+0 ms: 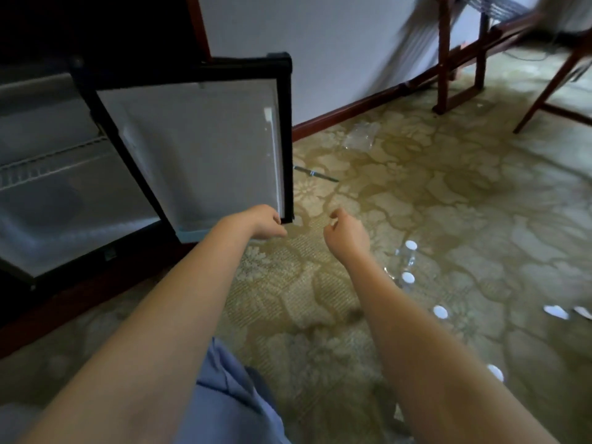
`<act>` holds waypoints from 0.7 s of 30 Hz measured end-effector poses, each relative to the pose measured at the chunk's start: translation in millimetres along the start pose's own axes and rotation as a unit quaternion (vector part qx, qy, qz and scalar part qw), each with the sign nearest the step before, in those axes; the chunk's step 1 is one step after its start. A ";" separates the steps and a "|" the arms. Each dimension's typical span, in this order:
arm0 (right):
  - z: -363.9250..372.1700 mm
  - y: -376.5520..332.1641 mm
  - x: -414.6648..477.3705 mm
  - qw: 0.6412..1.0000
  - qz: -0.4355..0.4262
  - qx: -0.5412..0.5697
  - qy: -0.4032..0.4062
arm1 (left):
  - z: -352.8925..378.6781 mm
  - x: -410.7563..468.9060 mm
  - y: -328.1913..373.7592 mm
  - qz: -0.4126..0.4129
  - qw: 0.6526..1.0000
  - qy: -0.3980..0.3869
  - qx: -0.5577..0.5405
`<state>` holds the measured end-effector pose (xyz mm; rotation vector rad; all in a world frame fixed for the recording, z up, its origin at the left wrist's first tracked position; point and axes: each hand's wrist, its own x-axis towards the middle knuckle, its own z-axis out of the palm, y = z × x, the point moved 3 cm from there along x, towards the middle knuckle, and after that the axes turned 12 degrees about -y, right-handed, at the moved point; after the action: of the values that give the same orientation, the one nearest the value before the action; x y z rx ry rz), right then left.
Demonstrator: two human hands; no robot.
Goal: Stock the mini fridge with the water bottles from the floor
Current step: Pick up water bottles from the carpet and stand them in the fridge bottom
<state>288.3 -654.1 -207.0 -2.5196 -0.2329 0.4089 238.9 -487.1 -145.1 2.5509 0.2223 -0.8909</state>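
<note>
The mini fridge stands open at the left, its white interior and wire shelf showing. Its door is swung out toward me. My left hand hovers at the door's lower right corner with its fingers loosely curled; they do not wrap round the edge. My right hand hangs a little to the right over the carpet, fingers relaxed and holding nothing. Several clear water bottles with white caps stand on the floor at the right, the nearest ones just right of my right forearm, others closer to me.
Crumpled clear plastic wrap lies on the patterned carpet by the baseboard. A thin dark rod lies behind the door. Wooden furniture legs stand at the back right. My knee in blue cloth is at the bottom.
</note>
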 end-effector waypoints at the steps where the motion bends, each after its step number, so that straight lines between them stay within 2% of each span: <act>1: 3.1 19.5 -1.8 1.000 0.022 0.001 -0.008 | 11.7 6.6 7.1 0.006 1.000 -0.014 0.007; 7: 17.9 120.5 -11.8 0.992 0.126 0.006 -0.019 | 83.0 40.9 41.6 0.036 0.998 -0.047 -0.017; 11: 26.8 172.6 -8.7 0.986 0.165 -0.021 -0.022 | 116.6 60.0 53.3 0.047 0.994 -0.057 -0.085; 15: 32.9 208.5 1.8 0.980 0.198 -0.016 -0.025 | 138.9 78.6 54.7 0.047 0.990 -0.068 -0.115; 21: 43.0 235.7 25.5 0.972 0.226 0.005 -0.064 | 152.0 99.7 57.2 0.045 0.993 -0.077 -0.078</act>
<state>315.8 -819.5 -380.0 -2.5266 0.3033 0.7486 248.5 -604.8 -294.7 2.3178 0.1237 -0.9901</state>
